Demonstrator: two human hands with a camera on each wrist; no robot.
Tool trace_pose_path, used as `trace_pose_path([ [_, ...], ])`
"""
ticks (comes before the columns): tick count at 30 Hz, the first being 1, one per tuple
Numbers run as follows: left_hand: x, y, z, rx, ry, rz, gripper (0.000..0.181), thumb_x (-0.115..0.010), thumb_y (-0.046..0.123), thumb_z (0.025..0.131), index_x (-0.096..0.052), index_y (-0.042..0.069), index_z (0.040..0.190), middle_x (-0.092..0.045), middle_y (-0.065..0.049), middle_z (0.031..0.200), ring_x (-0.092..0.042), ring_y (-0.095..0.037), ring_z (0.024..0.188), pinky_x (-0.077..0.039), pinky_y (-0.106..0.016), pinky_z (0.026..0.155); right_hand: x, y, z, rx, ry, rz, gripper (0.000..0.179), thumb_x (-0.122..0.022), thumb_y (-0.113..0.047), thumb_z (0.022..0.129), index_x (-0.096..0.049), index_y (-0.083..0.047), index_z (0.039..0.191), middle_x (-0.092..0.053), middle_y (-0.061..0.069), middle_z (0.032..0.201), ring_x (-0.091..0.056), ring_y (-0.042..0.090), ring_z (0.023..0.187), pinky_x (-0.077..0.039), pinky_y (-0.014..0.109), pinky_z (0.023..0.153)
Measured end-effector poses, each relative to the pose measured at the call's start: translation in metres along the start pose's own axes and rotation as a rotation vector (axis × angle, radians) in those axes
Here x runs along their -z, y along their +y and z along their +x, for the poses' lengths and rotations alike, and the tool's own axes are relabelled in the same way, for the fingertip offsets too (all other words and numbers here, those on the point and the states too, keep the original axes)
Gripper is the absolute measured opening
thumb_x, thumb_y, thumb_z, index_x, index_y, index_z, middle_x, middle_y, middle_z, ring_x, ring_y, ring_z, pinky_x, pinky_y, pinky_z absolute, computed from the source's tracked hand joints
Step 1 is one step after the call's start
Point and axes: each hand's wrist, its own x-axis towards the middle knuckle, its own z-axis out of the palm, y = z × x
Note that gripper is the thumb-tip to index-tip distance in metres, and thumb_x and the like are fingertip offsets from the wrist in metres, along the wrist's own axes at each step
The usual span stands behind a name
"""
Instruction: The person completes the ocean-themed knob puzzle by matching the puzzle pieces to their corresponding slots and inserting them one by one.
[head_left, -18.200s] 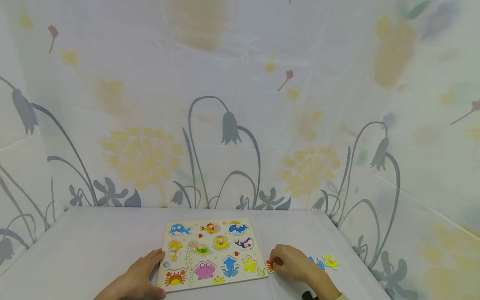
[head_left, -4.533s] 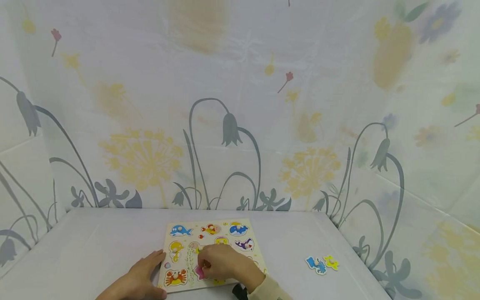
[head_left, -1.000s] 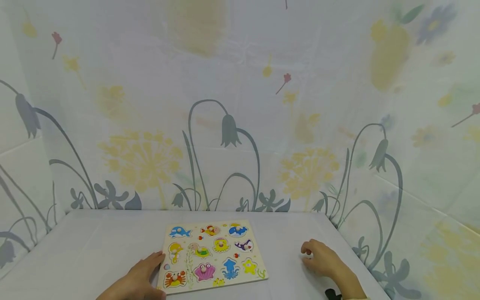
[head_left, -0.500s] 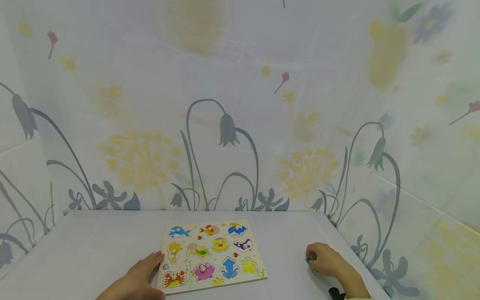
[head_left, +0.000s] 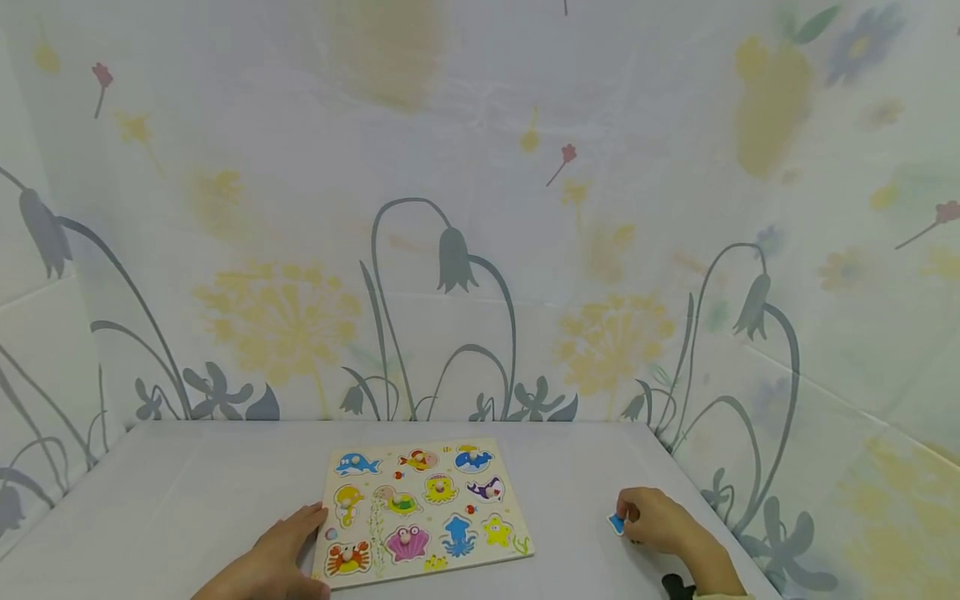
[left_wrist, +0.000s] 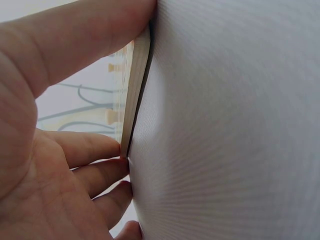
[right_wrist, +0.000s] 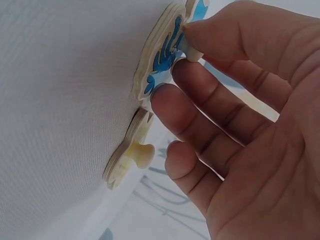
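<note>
A wooden puzzle board (head_left: 401, 568) with sea animals lies flat on the table. My left hand (head_left: 273, 554) rests at its left edge, thumb by the near corner, fingertips touching the side. Right of the board, my right hand (head_left: 660, 521) pinches the knob of a blue squid puzzle piece (head_left: 616, 523) between thumb and forefinger. In the right wrist view this squid piece (right_wrist: 162, 60) tilts by the table surface. Beside it lies a yellow knobbed puzzle piece (right_wrist: 122, 162), hidden behind my hand in the head view. The board's squid and starfish spots show flat pictures without knobs.
A white cloth covers the table (head_left: 202, 483). Behind it hangs a flower-printed curtain (head_left: 480, 350), which continues along both sides. A black object (head_left: 677, 587) sits at my right wrist.
Long before, my right hand held a crab piece, then worked over the shell; both now sit in the board. Just now it has gone down and pinched the squid piece. The left hand stays put.
</note>
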Motion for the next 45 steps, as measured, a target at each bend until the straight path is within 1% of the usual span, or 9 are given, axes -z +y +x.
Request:
trace_pose_path([
  [3, 0.000, 0.000, 0.000, 0.015, -0.002, -0.011, 0.103, -0.091, 0.028, 0.053, -0.043, -0.008, 0.137, -0.033, -0.031, 0.145, -0.022, -0.057, 0.132, -0.016, -0.070, 0.106, 0.000, 0.001, 0.001, 0.013, -0.004, -0.002, 0.017, -0.063, -0.001, 0.071, -0.058, -0.015, 0.078, -0.049, -0.002, 0.071, -0.046, 0.016, 0.062, -0.037, 0.027, 0.050],
  [10, -0.001, -0.001, 0.000, -0.001, -0.002, 0.001, 0.103, -0.091, 0.028, 0.053, -0.043, -0.009, 0.137, -0.034, -0.032, 0.144, -0.023, -0.056, 0.132, -0.017, -0.069, 0.106, 0.000, 0.001, 0.001, 0.042, -0.002, -0.015, 0.016, -0.065, -0.002, 0.071, -0.057, -0.015, 0.076, -0.049, -0.002, 0.071, -0.045, 0.017, 0.064, -0.037, 0.027, 0.050],
  [16, -0.001, -0.002, 0.000, -0.017, -0.001, 0.009, 0.103, -0.092, 0.028, 0.053, -0.043, -0.010, 0.136, -0.035, -0.033, 0.142, -0.024, -0.055, 0.132, -0.017, -0.069, 0.107, -0.003, 0.001, 0.004, 0.087, 0.030, -0.065, 0.015, -0.064, -0.005, 0.072, -0.058, -0.018, 0.076, -0.046, -0.007, 0.070, -0.044, 0.010, 0.065, -0.035, 0.025, 0.053],
  [21, 0.000, -0.001, -0.001, -0.016, -0.001, 0.006, 0.103, -0.092, 0.029, 0.053, -0.043, -0.010, 0.136, -0.035, -0.033, 0.143, -0.024, -0.055, 0.133, -0.016, -0.068, 0.107, -0.003, -0.001, 0.006, 0.114, 0.029, -0.057, 0.013, -0.064, -0.006, 0.074, -0.058, -0.018, 0.077, -0.046, -0.007, 0.070, -0.043, 0.009, 0.065, -0.035, 0.024, 0.052],
  [24, -0.001, 0.000, -0.001, -0.002, 0.004, 0.007, 0.104, -0.092, 0.028, 0.052, -0.043, -0.009, 0.136, -0.034, -0.032, 0.144, -0.023, -0.055, 0.133, -0.016, -0.068, 0.107, -0.004, -0.006, 0.007, 0.123, 0.028, -0.038, 0.014, -0.064, -0.005, 0.073, -0.059, -0.017, 0.077, -0.047, -0.007, 0.070, -0.044, 0.009, 0.065, -0.036, 0.024, 0.052],
  [27, -0.001, 0.000, -0.001, -0.002, 0.009, 0.002, 0.104, -0.092, 0.027, 0.052, -0.043, -0.009, 0.136, -0.034, -0.031, 0.144, -0.022, -0.055, 0.133, -0.017, -0.068, 0.107, -0.005, -0.011, 0.009, 0.140, 0.029, -0.023, 0.013, -0.064, -0.005, 0.073, -0.061, -0.017, 0.078, -0.047, -0.007, 0.070, -0.044, 0.009, 0.065, -0.036, 0.024, 0.053],
  [35, -0.001, 0.001, -0.002, 0.004, 0.003, 0.001, 0.104, -0.092, 0.027, 0.053, -0.043, -0.009, 0.136, -0.034, -0.032, 0.144, -0.023, -0.056, 0.133, -0.017, -0.069, 0.106, -0.011, -0.027, 0.015, 0.205, 0.019, -0.006, 0.012, -0.065, -0.007, 0.076, -0.062, -0.018, 0.079, -0.048, -0.009, 0.070, -0.044, 0.006, 0.065, -0.038, 0.023, 0.054],
  [43, 0.000, 0.000, -0.001, 0.001, 0.003, -0.001, 0.105, -0.092, 0.029, 0.052, -0.043, -0.008, 0.136, -0.034, -0.031, 0.144, -0.023, -0.055, 0.133, -0.017, -0.069, 0.106, -0.015, -0.047, 0.019, 0.203, -0.008, -0.001, 0.009, -0.068, -0.012, 0.080, -0.063, -0.020, 0.081, -0.050, -0.011, 0.072, -0.046, 0.006, 0.066, -0.040, 0.023, 0.054],
  [45, 0.000, 0.000, 0.000, 0.005, 0.002, -0.004, 0.105, -0.092, 0.030, 0.051, -0.044, -0.007, 0.136, -0.034, -0.031, 0.145, -0.023, -0.055, 0.133, -0.018, -0.070, 0.106, -0.017, -0.051, 0.020, 0.212, -0.013, 0.001, 0.009, -0.068, -0.013, 0.080, -0.063, -0.019, 0.081, -0.050, -0.011, 0.072, -0.046, 0.006, 0.066, -0.040, 0.024, 0.055],
])
